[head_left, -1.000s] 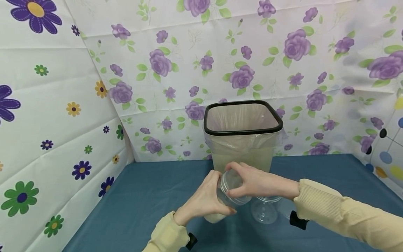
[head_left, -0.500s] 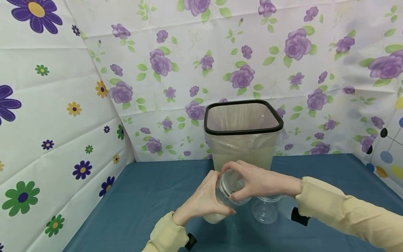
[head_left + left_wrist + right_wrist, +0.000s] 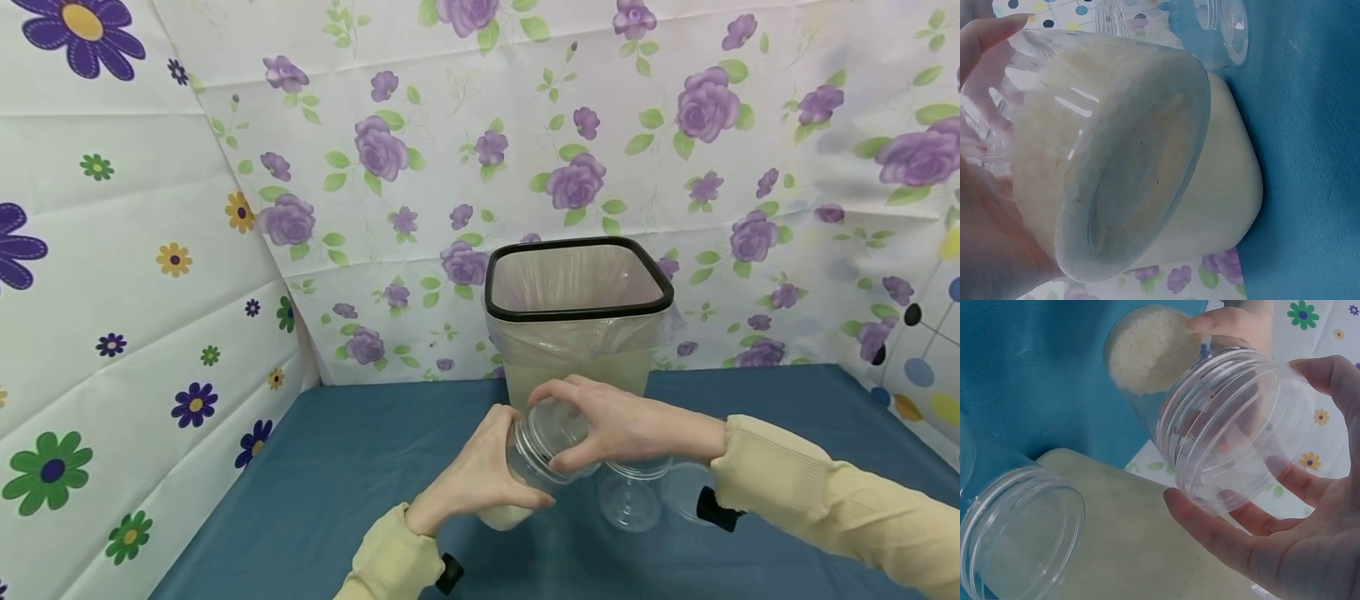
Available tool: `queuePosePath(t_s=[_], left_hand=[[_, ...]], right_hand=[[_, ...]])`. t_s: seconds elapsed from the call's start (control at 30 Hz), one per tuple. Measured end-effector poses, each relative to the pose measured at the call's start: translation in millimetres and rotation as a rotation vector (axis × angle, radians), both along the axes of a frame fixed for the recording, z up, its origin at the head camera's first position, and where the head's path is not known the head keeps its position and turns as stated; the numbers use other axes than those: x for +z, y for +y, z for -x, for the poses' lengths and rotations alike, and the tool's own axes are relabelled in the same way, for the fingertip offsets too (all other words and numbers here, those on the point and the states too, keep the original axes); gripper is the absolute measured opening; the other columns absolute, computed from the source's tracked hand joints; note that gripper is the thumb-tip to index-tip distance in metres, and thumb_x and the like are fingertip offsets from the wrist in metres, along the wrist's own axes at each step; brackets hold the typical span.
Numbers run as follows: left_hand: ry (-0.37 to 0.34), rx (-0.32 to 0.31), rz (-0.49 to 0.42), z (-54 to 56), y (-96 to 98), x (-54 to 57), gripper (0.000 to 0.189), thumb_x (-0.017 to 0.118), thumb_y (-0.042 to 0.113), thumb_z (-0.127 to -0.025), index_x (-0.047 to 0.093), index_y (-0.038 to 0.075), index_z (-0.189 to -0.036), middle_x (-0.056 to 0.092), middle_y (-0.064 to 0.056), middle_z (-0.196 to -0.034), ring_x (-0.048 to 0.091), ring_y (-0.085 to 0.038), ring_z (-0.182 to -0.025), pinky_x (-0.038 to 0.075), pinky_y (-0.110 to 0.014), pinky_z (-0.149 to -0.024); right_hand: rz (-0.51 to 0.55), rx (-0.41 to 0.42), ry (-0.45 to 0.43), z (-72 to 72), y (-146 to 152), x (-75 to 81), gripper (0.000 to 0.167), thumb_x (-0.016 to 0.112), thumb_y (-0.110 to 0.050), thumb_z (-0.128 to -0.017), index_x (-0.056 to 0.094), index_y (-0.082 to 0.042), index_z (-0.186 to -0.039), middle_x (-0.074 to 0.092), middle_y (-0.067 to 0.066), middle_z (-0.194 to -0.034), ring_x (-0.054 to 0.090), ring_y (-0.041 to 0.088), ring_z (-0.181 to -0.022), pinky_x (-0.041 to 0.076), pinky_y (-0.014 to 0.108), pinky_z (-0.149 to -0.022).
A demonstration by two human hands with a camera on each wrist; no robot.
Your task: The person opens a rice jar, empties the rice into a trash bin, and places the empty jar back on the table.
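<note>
My left hand [image 3: 476, 479] grips a clear screw-top jar [image 3: 525, 471] tilted over the table, its mouth toward my right hand. Pale, rice-like grains [image 3: 1150, 350] lie in the bottom of that jar. With thumb and fingers my right hand [image 3: 626, 421] holds a clear round lid [image 3: 1266, 447] by its edge at the jar's mouth. Ridged screw threads [image 3: 1188, 403] of the jar show beside the lid in the right wrist view. Just right of the held jar, a second clear jar [image 3: 628, 504] stands uncapped on the table.
A bin [image 3: 577, 317] with a black rim and a clear liner stands behind the hands. Another clear round lid [image 3: 684, 492] lies on the blue table cover [image 3: 375, 433], right of the standing jar. Flower-patterned sheets [image 3: 427, 217] rise at the back and left.
My right hand shifts slightly right and up with the lid, and my left hand slightly left with the jar. More of the jar's threaded neck shows beside the lid.
</note>
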State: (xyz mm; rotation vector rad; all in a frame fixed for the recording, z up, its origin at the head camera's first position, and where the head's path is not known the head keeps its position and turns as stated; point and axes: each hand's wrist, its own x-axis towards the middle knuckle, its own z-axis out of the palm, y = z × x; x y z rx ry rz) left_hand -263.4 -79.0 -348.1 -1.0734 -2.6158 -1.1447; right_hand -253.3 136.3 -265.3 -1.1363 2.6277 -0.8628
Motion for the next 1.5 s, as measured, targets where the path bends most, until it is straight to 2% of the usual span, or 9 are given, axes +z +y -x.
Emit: queuePosePath(t_s=[0.27, 0.63, 0.87, 1.1, 1.33, 1.5], left_hand=[[-0.028, 0.038, 0.003, 0.7, -4.7, 2.3, 0.066, 0.079, 0.043, -0.063, 0.041, 0.014, -0.108, 0.037, 0.002, -0.099, 0.040, -0.017, -0.084, 0.037, -0.031, -0.069], [-0.015, 0.055, 0.004, 2.0, -8.7, 2.9, 0.068, 0.078, 0.047, -0.063, 0.040, 0.013, -0.108, 0.036, 0.000, -0.096, 0.038, -0.019, -0.080, 0.034, -0.032, -0.064], [-0.017, 0.065, -0.022, 1.7, -9.6, 1.5, 0.070, 0.078, 0.046, -0.063, 0.040, 0.013, -0.111, 0.037, 0.002, -0.101, 0.039, -0.018, -0.086, 0.036, -0.033, -0.070], [0.005, 0.077, -0.076, -0.1, -12.3, 2.0, 0.067, 0.083, 0.037, -0.061, 0.042, 0.012, -0.109, 0.040, 0.000, -0.104, 0.041, -0.019, -0.089, 0.036, -0.034, -0.075], [0.021, 0.076, -0.086, 0.2, -13.5, 0.6, 0.068, 0.082, 0.038, -0.060, 0.042, 0.012, -0.109, 0.040, -0.002, -0.103, 0.041, -0.024, -0.089, 0.036, -0.034, -0.072], [0.031, 0.099, -0.120, -0.3, -15.0, 1.9, 0.068, 0.083, 0.038, -0.060, 0.042, 0.012, -0.109, 0.039, 0.002, -0.103, 0.041, -0.020, -0.090, 0.037, -0.035, -0.074]], right_hand=[[0.005, -0.024, 0.003, 2.0, 7, 5.9, 0.058, 0.070, -0.039, -0.078, 0.045, -0.020, -0.127, 0.043, 0.009, -0.119, 0.047, 0.026, -0.101, 0.044, 0.037, -0.073], [-0.010, -0.077, 0.020, 4.9, 25, 10.0, 0.060, 0.069, -0.037, -0.079, 0.045, -0.016, -0.130, 0.043, 0.009, -0.123, 0.046, 0.028, -0.103, 0.042, 0.042, -0.076], [-0.024, -0.078, 0.030, 8.3, 33, 7.8, 0.061, 0.069, -0.037, -0.079, 0.045, -0.014, -0.130, 0.043, 0.011, -0.124, 0.046, 0.029, -0.105, 0.042, 0.044, -0.077], [-0.048, -0.145, 0.028, 9.6, 53, 9.2, 0.063, 0.070, -0.038, -0.078, 0.045, -0.015, -0.130, 0.041, 0.013, -0.126, 0.046, 0.028, -0.101, 0.043, 0.042, -0.072], [-0.063, -0.175, 0.059, 15.2, 77, 1.8, 0.064, 0.070, -0.036, -0.077, 0.045, -0.010, -0.130, 0.042, 0.017, -0.126, 0.047, 0.034, -0.103, 0.042, 0.045, -0.073], [-0.060, -0.195, 0.053, 17.6, 97, -4.5, 0.068, 0.070, -0.040, -0.077, 0.044, -0.006, -0.130, 0.043, 0.018, -0.126, 0.047, 0.036, -0.104, 0.043, 0.045, -0.073]])
